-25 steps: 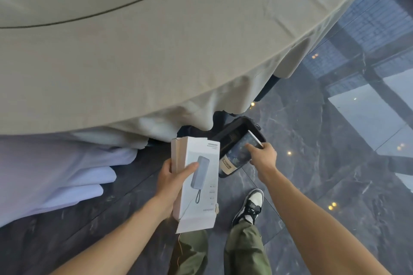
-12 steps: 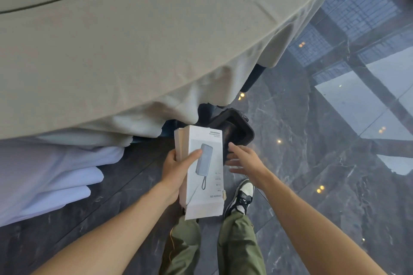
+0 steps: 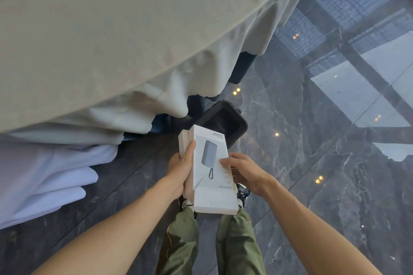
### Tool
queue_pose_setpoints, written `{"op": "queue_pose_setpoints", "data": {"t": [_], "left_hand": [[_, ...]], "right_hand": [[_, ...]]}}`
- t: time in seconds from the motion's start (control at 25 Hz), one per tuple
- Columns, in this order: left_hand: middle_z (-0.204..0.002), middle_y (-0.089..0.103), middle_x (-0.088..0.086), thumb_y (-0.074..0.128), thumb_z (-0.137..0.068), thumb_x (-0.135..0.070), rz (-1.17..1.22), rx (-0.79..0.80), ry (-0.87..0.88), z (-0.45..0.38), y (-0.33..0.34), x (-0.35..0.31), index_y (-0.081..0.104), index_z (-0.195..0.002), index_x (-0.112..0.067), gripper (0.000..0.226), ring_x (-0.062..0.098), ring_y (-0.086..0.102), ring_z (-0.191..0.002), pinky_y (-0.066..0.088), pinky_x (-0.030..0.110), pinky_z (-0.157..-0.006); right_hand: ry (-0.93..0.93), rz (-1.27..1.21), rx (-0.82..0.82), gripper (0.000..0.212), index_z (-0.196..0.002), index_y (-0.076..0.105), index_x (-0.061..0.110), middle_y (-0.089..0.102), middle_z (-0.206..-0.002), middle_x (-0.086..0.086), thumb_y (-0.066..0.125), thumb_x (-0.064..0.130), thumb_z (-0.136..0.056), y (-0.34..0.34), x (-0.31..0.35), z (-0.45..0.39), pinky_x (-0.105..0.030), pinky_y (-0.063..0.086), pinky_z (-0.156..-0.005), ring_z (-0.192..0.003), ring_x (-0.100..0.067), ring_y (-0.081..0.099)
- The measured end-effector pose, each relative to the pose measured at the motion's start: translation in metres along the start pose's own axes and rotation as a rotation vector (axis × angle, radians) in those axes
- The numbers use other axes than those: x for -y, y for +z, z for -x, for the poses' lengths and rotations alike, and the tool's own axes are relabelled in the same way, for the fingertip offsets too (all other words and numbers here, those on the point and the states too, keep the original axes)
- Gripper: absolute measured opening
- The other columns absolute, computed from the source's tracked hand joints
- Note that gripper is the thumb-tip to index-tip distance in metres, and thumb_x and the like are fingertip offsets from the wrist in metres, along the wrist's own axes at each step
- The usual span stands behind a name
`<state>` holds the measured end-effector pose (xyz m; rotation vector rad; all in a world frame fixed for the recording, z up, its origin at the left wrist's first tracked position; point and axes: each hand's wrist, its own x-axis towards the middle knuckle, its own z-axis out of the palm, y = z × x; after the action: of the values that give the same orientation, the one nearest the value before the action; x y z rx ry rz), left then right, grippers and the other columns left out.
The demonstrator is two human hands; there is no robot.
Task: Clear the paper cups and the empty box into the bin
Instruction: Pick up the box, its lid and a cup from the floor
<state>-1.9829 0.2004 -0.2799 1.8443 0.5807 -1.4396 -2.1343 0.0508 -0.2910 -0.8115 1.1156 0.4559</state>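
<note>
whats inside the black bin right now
The bin's opening shows only dark interior; no contents can be made out. The white box, held by both hands, covers its near edge, and the bottom is lost in shadow.

Table (image 3: 111, 40): filling the upper left of the frame.
Bin (image 3: 239, 126): standing on the floor (image 3: 312, 185) at centre, just below the table's edge.
Box (image 3: 211, 169): sitting at lower centre, overlapping the bin's near rim.
Left hand (image 3: 180, 171): lying against the box's left side.
Right hand (image 3: 245, 172): touching the box's right side.
</note>
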Motion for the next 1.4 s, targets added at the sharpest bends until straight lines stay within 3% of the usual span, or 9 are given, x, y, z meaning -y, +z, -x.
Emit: {"op": "queue_pose_setpoints", "data": {"t": [0.16, 0.36, 0.6, 0.68, 0.8, 0.92, 1.04, 1.16, 1.4], "left_hand": [[-0.095, 0.080, 0.005, 0.073, -0.087, -0.064, 0.057, -0.078, -0.015, -0.016, 0.007, 0.014, 0.068, -0.116, -0.016, 0.056, 0.024, 0.077, -0.078, 0.056, 0.031, -0.050], [-0.090, 0.070, 0.004, 0.073, -0.096, -0.043, 0.054, -0.252, 0.012, -0.037, -0.014, 0.030, 0.063, -0.123, -0.004, 0.049, 0.017, 0.067, -0.071, 0.047, 0.025, -0.042], [-0.097, 0.074, 0.000, 0.076, -0.090, -0.052, 0.121, -0.261, 0.074, -0.047, -0.049, 0.029, 0.062, -0.109, -0.028, 0.033, 0.018, 0.073, -0.079, 0.052, 0.028, -0.048], [-0.092, 0.078, -0.003, 0.077, -0.089, -0.054, 0.147, -0.210, 0.087, -0.046, -0.050, 0.025, 0.064, -0.101, -0.036, 0.025, 0.017, 0.077, -0.076, 0.055, 0.027, -0.046], [-0.079, 0.081, -0.010, 0.075, -0.090, -0.055, 0.180, -0.140, 0.098, -0.044, -0.045, 0.018, 0.067, -0.100, -0.038, 0.022, 0.009, 0.079, -0.063, 0.056, 0.024, -0.043], [-0.079, 0.081, -0.011, 0.070, -0.095, -0.055, 0.189, -0.055, 0.077, -0.042, -0.032, 0.012, 0.069, -0.107, -0.033, 0.026, 0.009, 0.079, -0.065, 0.057, 0.024, -0.044], [-0.078, 0.081, -0.011, 0.064, -0.099, -0.054, 0.169, -0.004, 0.050, -0.043, -0.014, 0.010, 0.070, -0.110, -0.030, 0.027, 0.008, 0.079, -0.065, 0.056, 0.022, -0.044], [-0.079, 0.082, -0.010, 0.061, -0.101, -0.052, 0.165, 0.045, 0.025, -0.049, 0.001, 0.011, 0.070, -0.110, -0.029, 0.026, 0.011, 0.080, -0.067, 0.058, 0.025, -0.046], [-0.085, 0.084, 0.003, 0.066, -0.102, -0.032, 0.151, 0.138, -0.046, -0.066, 0.020, 0.024, 0.072, -0.113, -0.014, 0.022, 0.018, 0.081, -0.072, 0.060, 0.031, -0.057]], "right_hand": [[-0.036, 0.000, -0.156, 0.013, -0.100, 0.067, 0.012, 0.079, -0.097, -0.015, 0.066, 0.023, -0.094, -0.005, 0.004, -0.006, -0.039, 0.065, -0.070, -0.081, -0.029, 0.078], [-0.047, 0.080, -0.393, 0.020, -0.106, 0.069, 0.011, 0.078, -0.101, -0.016, 0.073, 0.022, -0.090, -0.007, 0.014, -0.038, -0.051, 0.062, -0.086, -0.095, -0.035, 0.076], [-0.063, 0.140, -0.537, 0.008, -0.089, 0.067, 0.012, 0.077, -0.087, -0.009, 0.066, 0.019, -0.092, -0.007, 0.020, -0.072, -0.043, 0.064, -0.069, -0.070, -0.021, 0.071], [-0.067, 0.150, -0.536, 0.024, -0.115, 0.065, 0.007, 0.068, -0.083, 0.005, 0.063, 0.022, -0.095, -0.002, 0.019, -0.077, -0.037, 0.062, -0.063, -0.069, -0.013, 0.067], [-0.019, 0.188, -0.490, 0.054, -0.145, 0.046, 0.013, 0.059, -0.096, 0.004, 0.057, 0.037, -0.099, -0.001, 0.017, -0.073, -0.048, 0.060, -0.087, -0.079, -0.013, 0.060], [0.015, 0.236, -0.458, 0.042, -0.126, 0.060, 0.014, 0.064, -0.126, -0.019, 0.054, 0.046, -0.100, -0.004, 0.009, -0.063, -0.053, 0.058, -0.096, -0.108, -0.032, 0.066], [0.034, 0.039, -0.253, 0.060, -0.133, 0.059, 0.009, 0.067, -0.120, -0.013, 0.060, 0.055, -0.095, -0.004, 0.004, -0.043, -0.046, 0.064, -0.084, -0.101, -0.027, 0.072], [0.070, -0.036, 0.053, 0.054, -0.128, 0.062, 0.010, 0.073, -0.119, -0.018, 0.068, 0.050, -0.092, -0.006, -0.003, -0.032, -0.044, 0.064, -0.083, -0.098, -0.029, 0.075], [0.005, -0.004, -0.184, 0.007, -0.092, 0.065, 0.010, 0.067, -0.091, -0.012, 0.066, 0.017, -0.095, -0.010, -0.006, -0.034, -0.034, 0.056, -0.061, -0.072, -0.021, 0.066]]}}
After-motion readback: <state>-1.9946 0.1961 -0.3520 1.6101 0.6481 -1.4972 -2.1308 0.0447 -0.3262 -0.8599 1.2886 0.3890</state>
